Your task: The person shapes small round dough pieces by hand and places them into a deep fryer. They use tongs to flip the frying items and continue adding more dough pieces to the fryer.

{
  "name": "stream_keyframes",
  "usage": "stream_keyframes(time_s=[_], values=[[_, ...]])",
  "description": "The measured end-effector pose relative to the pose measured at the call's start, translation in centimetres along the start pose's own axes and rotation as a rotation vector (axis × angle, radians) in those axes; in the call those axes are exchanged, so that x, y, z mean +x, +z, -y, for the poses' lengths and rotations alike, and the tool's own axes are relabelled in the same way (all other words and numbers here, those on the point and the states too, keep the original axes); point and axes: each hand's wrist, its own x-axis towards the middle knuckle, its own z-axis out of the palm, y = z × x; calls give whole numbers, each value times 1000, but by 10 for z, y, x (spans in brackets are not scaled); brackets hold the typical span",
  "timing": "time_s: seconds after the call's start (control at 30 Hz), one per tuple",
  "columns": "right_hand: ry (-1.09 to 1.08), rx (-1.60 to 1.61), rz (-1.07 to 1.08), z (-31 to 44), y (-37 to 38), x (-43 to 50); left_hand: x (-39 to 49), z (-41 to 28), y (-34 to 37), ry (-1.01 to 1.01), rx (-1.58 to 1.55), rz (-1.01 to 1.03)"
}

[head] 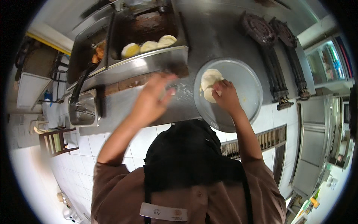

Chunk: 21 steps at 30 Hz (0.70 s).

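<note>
A large round metal tray [249, 92] overlaps the counter's front edge on the right. Flattened pieces of dough [210, 78] lie at its left side, partly overlapping. My right hand [226, 95] has its fingers on the nearer piece; whether they grip it is hidden. My left hand [155, 96], blurred by motion, is over the steel counter beside scattered flour, fingers apart and no object visible in it. Behind it, several pale dough rounds [149, 47] sit along the near edge of a dark fryer vat [145, 25] of oil. Browned fried pieces [98, 54] are in the vat to the left.
A rectangular steel container [84, 117] with a dark-handled utensil [79, 82] stands at the counter's left end. Two dark gas burners [260, 29] with long pipes lie at the right. The fryer's raised steel rim [156, 57] runs behind my left hand.
</note>
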Motion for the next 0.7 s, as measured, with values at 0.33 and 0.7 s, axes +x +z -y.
stream_keyframes(time_s=[0.33, 0.7], values=[[286, 1506, 12, 65, -2, -22, -7, 0, 82, -452, -1212, 133], [779, 2090, 207, 92, 20, -40, -17, -15, 71, -42, -192, 28]])
